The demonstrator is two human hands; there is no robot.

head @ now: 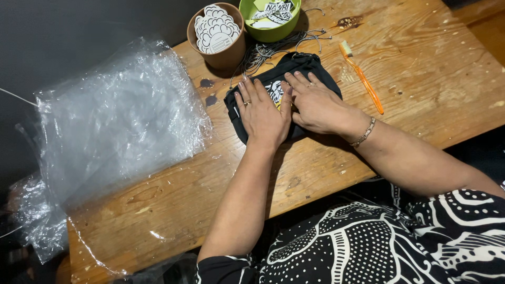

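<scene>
**Q:** What is in front of you, biggest first?

**A:** A worn wooden table (421,79) fills the view. At my left, a stack of crinkled clear plastic bags (115,121) hangs partly over the table's edge. In the middle lies a folded black cloth garment with a white and yellow print (310,68).

**Q:** What are your hands doing?

**A:** Both lie flat on the garment, fingers spread, gripping nothing. My left hand (260,113) presses the near left part, and my right hand (315,102) lies just beside it, thumbs touching (I judge this keeps the fold flat).

**Q:** And nearby?

**A:** Beyond the garment stand a brown paper cup of white cut-out stickers (216,34) and a green bowl of printed paper tags (271,18), with a bundle of thin black-and-white cords (273,50) touching the garment's far edge. An orange toothbrush (363,79) lies to the right. Nothing blocks my hands.
</scene>
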